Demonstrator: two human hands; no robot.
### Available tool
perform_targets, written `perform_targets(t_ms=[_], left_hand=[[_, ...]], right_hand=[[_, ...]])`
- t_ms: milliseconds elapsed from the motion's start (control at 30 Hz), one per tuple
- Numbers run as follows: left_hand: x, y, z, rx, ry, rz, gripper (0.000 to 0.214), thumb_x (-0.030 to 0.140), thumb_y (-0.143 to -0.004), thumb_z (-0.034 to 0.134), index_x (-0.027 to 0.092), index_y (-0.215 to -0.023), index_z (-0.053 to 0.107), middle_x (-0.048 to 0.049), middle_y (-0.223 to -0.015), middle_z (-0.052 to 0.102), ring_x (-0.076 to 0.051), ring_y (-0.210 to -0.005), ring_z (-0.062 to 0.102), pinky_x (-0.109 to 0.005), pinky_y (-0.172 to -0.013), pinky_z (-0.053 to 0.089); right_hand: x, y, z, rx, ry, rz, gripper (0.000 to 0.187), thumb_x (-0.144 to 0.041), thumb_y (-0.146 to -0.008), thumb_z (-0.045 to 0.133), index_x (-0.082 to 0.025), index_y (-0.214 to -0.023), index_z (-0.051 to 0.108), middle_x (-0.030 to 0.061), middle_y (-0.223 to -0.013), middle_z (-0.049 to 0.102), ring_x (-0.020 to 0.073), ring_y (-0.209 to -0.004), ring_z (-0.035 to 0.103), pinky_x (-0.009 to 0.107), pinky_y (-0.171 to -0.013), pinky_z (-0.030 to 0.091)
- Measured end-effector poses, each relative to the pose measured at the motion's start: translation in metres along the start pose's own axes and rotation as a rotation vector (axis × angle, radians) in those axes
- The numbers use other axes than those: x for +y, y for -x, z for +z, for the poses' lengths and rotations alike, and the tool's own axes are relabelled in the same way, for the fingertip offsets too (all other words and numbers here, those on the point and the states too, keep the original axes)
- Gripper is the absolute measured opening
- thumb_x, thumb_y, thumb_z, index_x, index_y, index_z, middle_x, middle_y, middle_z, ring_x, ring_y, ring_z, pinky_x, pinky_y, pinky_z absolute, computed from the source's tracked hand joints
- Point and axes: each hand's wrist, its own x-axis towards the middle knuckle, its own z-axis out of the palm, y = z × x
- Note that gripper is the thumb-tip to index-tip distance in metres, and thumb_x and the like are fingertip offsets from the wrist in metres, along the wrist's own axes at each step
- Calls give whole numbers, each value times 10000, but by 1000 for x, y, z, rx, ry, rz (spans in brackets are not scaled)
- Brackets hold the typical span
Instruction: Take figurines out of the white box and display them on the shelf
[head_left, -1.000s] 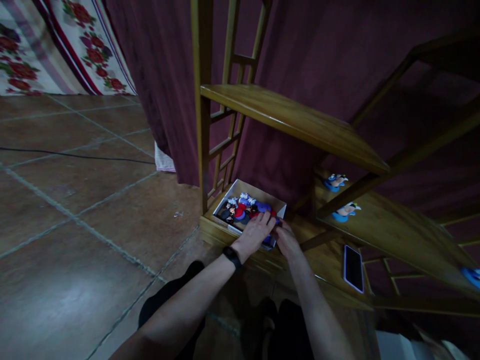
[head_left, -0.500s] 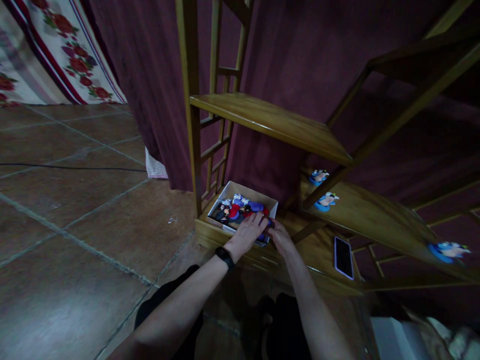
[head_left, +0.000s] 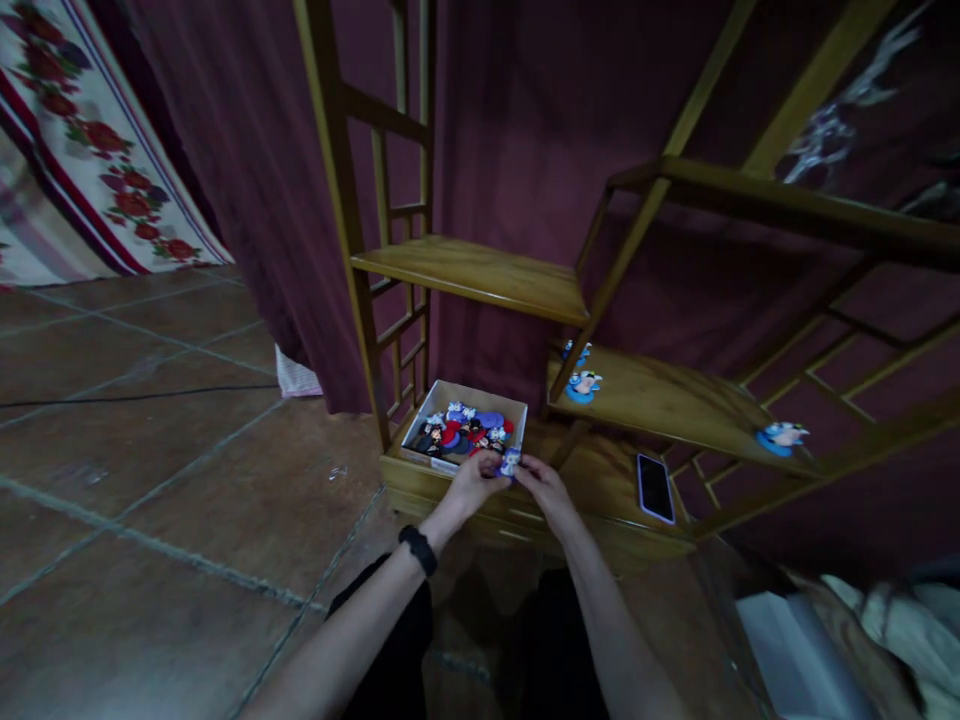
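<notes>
Head view: left hand (head_left: 477, 482), right hand (head_left: 545, 484) hold figurine (head_left: 511, 460) roughly upright.

We see a purple-&-white figurine (head_left: 510, 462); pale-rimmed box (head_left: 501, 406) w/ red, purple, blk & white toys (head_left: 451, 434); yellow-brn shelves (head_left: 480, 275); dk maroon curtain (head_left: 510, 150); blk phone (head_left: 655, 488) w/ lilac edge; brn floor (head_left: 187, 480) w/ pale grid lines; white cloth (head_left: 112, 180) w/ red florals.

Both hands (head_left: 474, 484) hold a figurine (head_left: 511, 461) by the box (head_left: 487, 400)
</notes>
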Motion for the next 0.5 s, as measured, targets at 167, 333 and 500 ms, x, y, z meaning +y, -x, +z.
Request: perform_targets(t_ms=[167, 333, 500], left_hand=[[-7, 32, 2, -22, 544, -353, 339, 128, -592, 774, 132, -903, 640, -68, -886, 680, -148, -803, 638, -301, -816, 485], [-8, 57, 10, -34, 544, -420, 336, 97, -586, 781, 107, -905, 674, -89, -877, 700, -145, -780, 658, -279, -822, 500], [-15, 71, 21, -19, 534, -427, 308, 88, -600, 767, 100, -900, 696, -106, -896, 706, -150, -806, 662, -261, -821, 504]], right_hand=[[6, 30, 4, 89, -154, 140, 327, -421, -598, 731, -215, -850, 696, 22, -824, 694, 180, -767, 612, 318, -745, 451], [24, 56, 0, 27, -407, 236, 318, -374, -540, 781, -192, -778, 675, 40, -833, 693, 174, -794, 631, 327, -783, 466], [41, 71, -6, 20, -504, 294, 325, -319, -527, 793, -191, -798, 669, 41, -863, 701, 172, -832, 637, 327, -822, 457]])
